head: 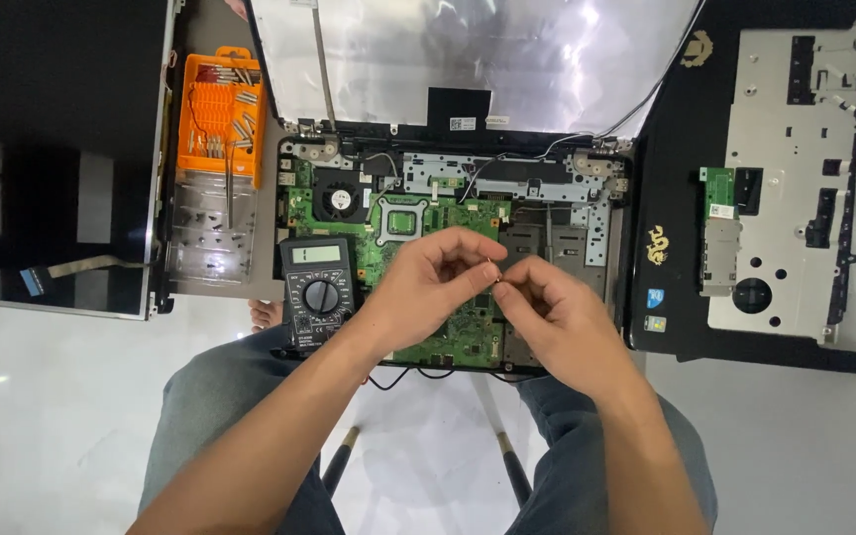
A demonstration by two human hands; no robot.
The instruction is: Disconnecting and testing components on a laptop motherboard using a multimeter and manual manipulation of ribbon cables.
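**A:** Two hands meeting right over the green motherboard (448, 332) of an opened laptop base (547, 213) that sits across the person's lap. Left hand (428, 287) and right hand (557, 312) both have their fingertips pressed together on one tiny brownish part (493, 277), pinched between them just above the middle of the board. Can't tell what that part is, it's way too small.

**B:** What about the containers?

**A:** Orange bit case (222, 119) at the far left side of the laptop, with rows of metal driver bits standing in its slots. Its clear lid (208, 233) lies flat, nearer the person, with a scatter of little dark screws in it plus a thin metal rod lying across the case and the lid. The laptop base is sort of a container too: fan (339, 201) at its far left corner, empty silver socket frame (400, 220) beside it.

**B:** Anything blocked?

**A:** Hands cover the middle of the board. A black multimeter (317, 292) sits over the base's near left corner, and its leads mostly disappear under the base. The detached screen panel (61, 149) on the left is cut off by the frame edge, ribbon cable (66, 269) trailing off it. The palmrest cover (785, 178) lies upside down on the right.
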